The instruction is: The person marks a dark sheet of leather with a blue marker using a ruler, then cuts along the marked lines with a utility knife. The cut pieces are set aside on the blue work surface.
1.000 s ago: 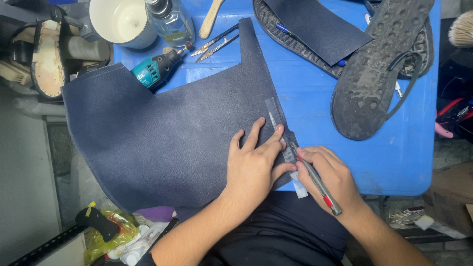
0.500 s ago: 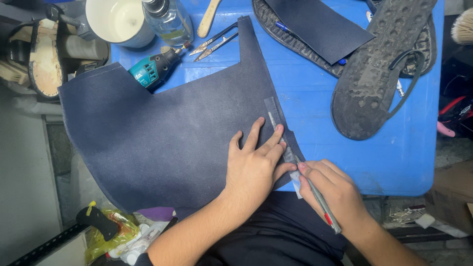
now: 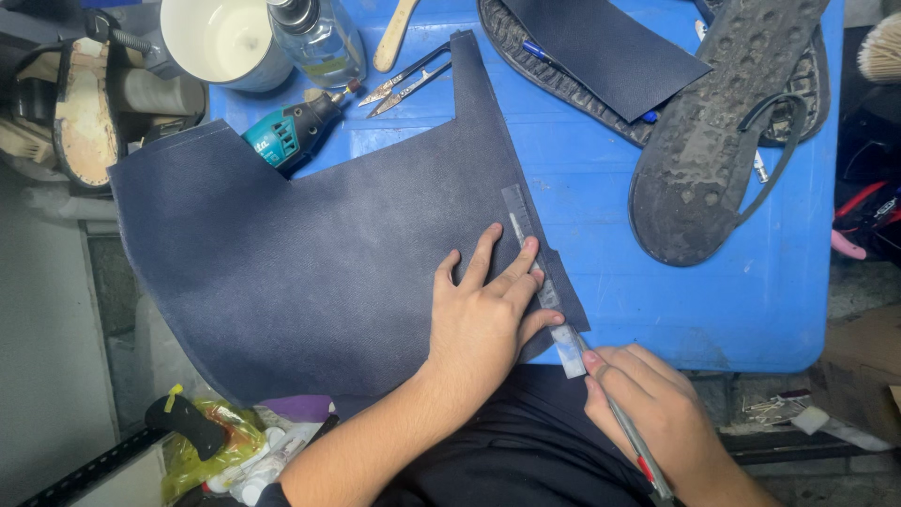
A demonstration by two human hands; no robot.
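A large dark blue sheet of leather [image 3: 310, 263] lies across the blue table [image 3: 713, 300]. A clear plastic ruler [image 3: 527, 242] rests along the sheet's right edge. My left hand [image 3: 483, 314] lies flat on the sheet with its fingertips pressing on the ruler. My right hand [image 3: 657, 418] grips a thin pen-like tool [image 3: 627, 432] with a red mark on its shaft. The tool's tip sits at the ruler's near end, just past the table's front edge.
At the back stand a white cup [image 3: 225, 38], a clear bottle [image 3: 319, 38], a teal rotary tool [image 3: 291, 136], small snips [image 3: 404, 84] and a wooden stick [image 3: 394, 33]. Dark shoe soles [image 3: 723, 141] and a dark leather piece [image 3: 610, 47] lie at the right. A bag of clutter [image 3: 225, 451] sits below left.
My right hand has drawn the tool toward me along the ruler, down to its near end. My left hand has stayed pressed on the ruler.
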